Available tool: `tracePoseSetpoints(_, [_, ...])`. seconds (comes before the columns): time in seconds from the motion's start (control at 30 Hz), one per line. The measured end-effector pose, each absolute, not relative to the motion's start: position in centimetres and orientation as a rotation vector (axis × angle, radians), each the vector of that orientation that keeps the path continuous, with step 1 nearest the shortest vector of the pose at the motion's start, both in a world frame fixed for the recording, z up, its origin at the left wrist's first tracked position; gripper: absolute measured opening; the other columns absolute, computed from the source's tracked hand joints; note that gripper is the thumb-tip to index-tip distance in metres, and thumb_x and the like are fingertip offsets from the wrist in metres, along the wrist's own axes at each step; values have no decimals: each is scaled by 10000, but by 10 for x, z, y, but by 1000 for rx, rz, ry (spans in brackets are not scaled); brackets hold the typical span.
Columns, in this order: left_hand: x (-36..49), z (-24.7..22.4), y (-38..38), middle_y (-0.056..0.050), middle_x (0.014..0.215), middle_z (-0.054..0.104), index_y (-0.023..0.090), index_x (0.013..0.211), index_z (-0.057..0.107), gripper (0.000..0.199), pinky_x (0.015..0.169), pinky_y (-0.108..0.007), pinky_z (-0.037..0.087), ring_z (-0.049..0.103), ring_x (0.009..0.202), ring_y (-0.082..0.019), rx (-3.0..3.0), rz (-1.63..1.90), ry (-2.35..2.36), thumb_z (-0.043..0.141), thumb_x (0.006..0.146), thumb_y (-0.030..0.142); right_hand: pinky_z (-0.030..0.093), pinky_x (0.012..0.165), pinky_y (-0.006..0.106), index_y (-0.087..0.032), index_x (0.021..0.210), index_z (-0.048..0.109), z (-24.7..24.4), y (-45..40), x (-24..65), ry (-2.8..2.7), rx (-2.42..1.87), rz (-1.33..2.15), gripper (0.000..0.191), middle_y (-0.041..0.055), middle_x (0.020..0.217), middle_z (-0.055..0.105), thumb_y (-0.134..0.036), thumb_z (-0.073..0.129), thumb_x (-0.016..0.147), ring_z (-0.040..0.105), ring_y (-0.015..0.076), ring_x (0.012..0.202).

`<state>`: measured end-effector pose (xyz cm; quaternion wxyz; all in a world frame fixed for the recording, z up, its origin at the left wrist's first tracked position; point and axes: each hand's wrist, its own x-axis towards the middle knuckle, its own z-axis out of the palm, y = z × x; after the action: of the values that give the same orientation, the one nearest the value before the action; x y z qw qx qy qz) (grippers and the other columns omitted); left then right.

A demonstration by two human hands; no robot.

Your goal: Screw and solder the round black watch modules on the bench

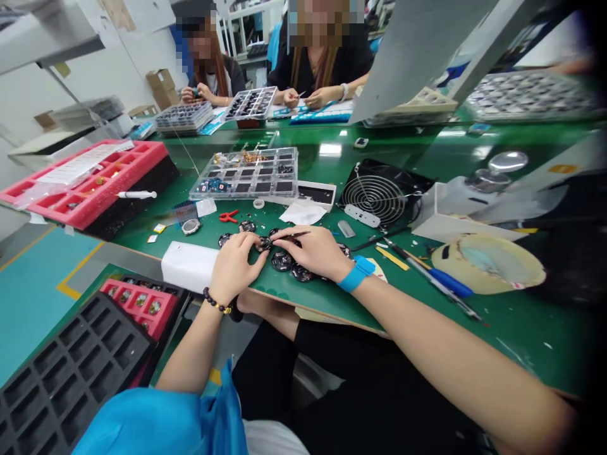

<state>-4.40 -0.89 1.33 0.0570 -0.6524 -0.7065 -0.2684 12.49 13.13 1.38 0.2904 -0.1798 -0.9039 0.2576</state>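
My left hand [238, 265], with a beaded bracelet, pinches a small round black watch part [266, 244] at the front of the bench. My right hand [318, 251], with a blue band on its wrist, is closed on a thin dark tool that looks like tweezers [298, 235]. The tool's tip points at the part in my left hand. Several similar round black watch parts [281, 261] lie on the green mat around and under my hands, some partly hidden. A white block [190, 265] lies beside my left wrist.
Behind my hands are a clear compartment box [246, 174], red clips [228, 217] and a small fan [379, 193]. Pens [446, 281] and a yellowish bowl [488, 262] lie right. Left are a pink foam tray [85, 180] and a black tray [76, 373]. Two people work opposite.
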Motion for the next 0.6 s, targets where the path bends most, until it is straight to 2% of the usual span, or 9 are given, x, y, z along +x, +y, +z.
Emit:
tracePoseSetpoints(0.07, [-43, 13, -11, -64, 1179, 692, 236, 1054, 603, 79, 1018, -453, 515, 632, 1141, -274, -1990, -821, -2126, 631, 986, 265, 548, 998, 359, -257, 1105, 812, 17, 127, 126, -2416, -490, 759, 176, -9, 1171, 781, -274, 650, 1037, 730, 251, 1102])
tracePoseSetpoints(0.23, [-50, 3, -8, -73, 1210, 684, 258, 1098, 636, 131, 1012, -489, 537, 644, 1147, -287, -1974, -847, -2096, 591, 1013, 346, 580, 920, 263, -267, 1056, 818, 18, 126, 121, -2407, -466, 683, 114, -34, 1075, 803, -280, 722, 998, 763, 190, 996])
tracePoseSetpoints(0.6, [-50, -4, -5, -62, 1223, 684, 253, 1084, 644, 125, 1020, -503, 555, 651, 1164, -282, -1934, -870, -2130, 593, 1007, 336, 566, 930, 294, -266, 1081, 814, 16, 129, 122, -2368, -453, 743, 128, -17, 1088, 800, -261, 717, 997, 752, 210, 1012])
